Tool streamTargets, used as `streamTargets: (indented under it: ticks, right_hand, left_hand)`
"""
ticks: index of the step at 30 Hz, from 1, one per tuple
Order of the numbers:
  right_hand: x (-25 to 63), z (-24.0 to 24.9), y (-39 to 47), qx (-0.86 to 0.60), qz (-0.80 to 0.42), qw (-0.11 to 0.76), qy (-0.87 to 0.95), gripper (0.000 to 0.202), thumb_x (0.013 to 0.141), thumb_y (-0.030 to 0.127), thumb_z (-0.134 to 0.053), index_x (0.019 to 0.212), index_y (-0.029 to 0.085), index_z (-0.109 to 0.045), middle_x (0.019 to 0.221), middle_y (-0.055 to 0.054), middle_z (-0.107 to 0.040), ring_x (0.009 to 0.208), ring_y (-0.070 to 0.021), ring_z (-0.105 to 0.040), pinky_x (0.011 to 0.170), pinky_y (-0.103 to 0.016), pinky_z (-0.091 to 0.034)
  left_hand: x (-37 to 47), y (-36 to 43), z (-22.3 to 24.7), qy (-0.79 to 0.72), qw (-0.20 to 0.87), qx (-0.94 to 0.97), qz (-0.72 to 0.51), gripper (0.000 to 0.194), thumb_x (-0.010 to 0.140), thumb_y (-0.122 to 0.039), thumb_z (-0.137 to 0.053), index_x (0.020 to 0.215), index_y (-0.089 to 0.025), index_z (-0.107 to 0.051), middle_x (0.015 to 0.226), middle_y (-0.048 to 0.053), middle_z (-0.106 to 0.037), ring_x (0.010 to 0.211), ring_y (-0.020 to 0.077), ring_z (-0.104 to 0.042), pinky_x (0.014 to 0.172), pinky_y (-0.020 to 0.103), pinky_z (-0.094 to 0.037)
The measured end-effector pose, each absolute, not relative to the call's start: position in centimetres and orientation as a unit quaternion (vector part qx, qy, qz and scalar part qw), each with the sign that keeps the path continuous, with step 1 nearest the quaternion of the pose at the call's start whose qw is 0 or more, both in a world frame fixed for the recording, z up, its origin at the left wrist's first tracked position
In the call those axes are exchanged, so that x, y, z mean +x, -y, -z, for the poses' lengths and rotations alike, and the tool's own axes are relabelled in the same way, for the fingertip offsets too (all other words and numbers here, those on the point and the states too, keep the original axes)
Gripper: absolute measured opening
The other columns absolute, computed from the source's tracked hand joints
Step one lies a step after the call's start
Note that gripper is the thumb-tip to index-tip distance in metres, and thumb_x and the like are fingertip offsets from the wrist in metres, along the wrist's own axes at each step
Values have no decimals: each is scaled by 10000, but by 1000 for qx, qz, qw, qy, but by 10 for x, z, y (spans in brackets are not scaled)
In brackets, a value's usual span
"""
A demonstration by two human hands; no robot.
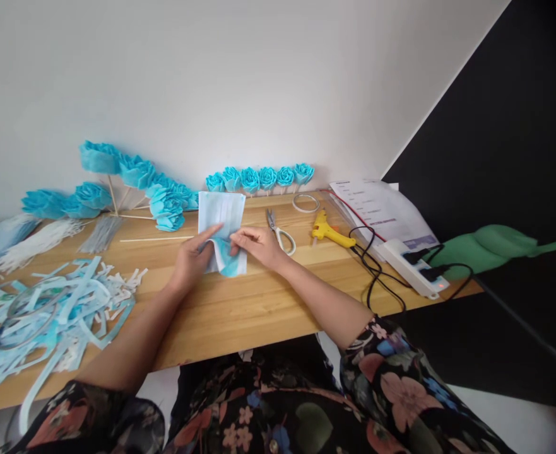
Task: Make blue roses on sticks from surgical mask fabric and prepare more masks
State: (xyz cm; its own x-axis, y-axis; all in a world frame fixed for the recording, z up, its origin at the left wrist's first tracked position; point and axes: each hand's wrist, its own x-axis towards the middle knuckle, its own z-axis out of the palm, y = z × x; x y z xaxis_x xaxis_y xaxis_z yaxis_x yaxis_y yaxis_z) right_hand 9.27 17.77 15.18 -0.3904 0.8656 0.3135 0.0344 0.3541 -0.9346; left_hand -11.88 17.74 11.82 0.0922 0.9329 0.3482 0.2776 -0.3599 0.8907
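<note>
Between my two hands is a pale blue face mask (221, 211), its near end folded so that a brighter blue layer shows. My left hand (193, 255) grips its left edge, with the index finger lying across the front. At the lower right part, the fingers of my right hand (255, 246) pinch the sheet. Just right of the right hand lie scissors (284, 239) with white handles. A thin wooden stick (157, 239) rests on the table left of the mask.
Blue fabric flowers (268, 178) on sticks line the wall. Cut strips (69, 309) heap at the left, near white ear loops (41, 243) and grey wires (100, 234). At right are a yellow glue gun (332, 231), a tape ring (305, 202), papers (382, 211) and a power strip (413, 271) with cables.
</note>
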Motion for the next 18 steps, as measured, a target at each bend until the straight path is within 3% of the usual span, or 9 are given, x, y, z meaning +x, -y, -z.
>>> streamTargets:
  ticks: [2, 4, 10, 12, 15, 18]
  right_hand:
    - [91, -146, -184, -343, -483, 491, 638, 446, 904, 613, -626, 770, 194, -695, 673, 1, -691, 659, -137, -618, 680, -263, -474]
    - [90, -141, -192, -372, -482, 535, 585, 447, 861, 640, -656, 796, 198, -673, 638, 19, -643, 619, -127, -579, 646, -258, -467]
    - [89, -136, -204, -412, -447, 588, 534, 548, 693, 641, -790, 1022, 226, -646, 916, -24, -688, 858, -176, -647, 687, -265, -510]
    - [90, -136, -204, -422, -426, 579, 552, 498, 703, 647, -777, 907, 212, -645, 849, -10, -670, 810, -163, -621, 680, -261, -480]
    - [92, -135, -204, -448, -386, 559, 581, 505, 757, 666, -714, 663, 202, -540, 624, 40, -524, 631, -117, -493, 612, -257, -384]
    - [94, -134, -204, -465, -369, 536, 600, 535, 809, 680, -635, 611, 201, -503, 577, 42, -471, 599, -114, -450, 589, -264, -337]
  left_hand:
    - [-119, -177, -120, -464, 302, 683, -476, 300, 843, -376, -644, 966, -159, -812, 988, 82, -790, 915, 262, -727, 888, 376, -565]
    - [-119, -176, -123, -468, 282, 698, -464, 273, 835, -352, -602, 818, -165, -801, 812, 50, -774, 760, 220, -702, 736, 314, -555]
    - [-117, -173, -123, -456, 287, 699, -469, 291, 713, -210, -521, 769, -196, -806, 769, 22, -760, 706, 174, -675, 670, 257, -523]
    - [-116, -173, -123, -449, 298, 705, -460, 296, 700, -210, -517, 759, -200, -807, 765, 24, -759, 698, 174, -674, 675, 262, -526]
    - [-115, -173, -124, -448, 310, 710, -446, 290, 695, -211, -520, 753, -194, -804, 762, 32, -755, 683, 175, -666, 681, 270, -534]
    - [-115, -173, -125, -456, 314, 708, -438, 275, 709, -220, -531, 763, -188, -798, 768, 36, -751, 688, 179, -663, 693, 280, -543]
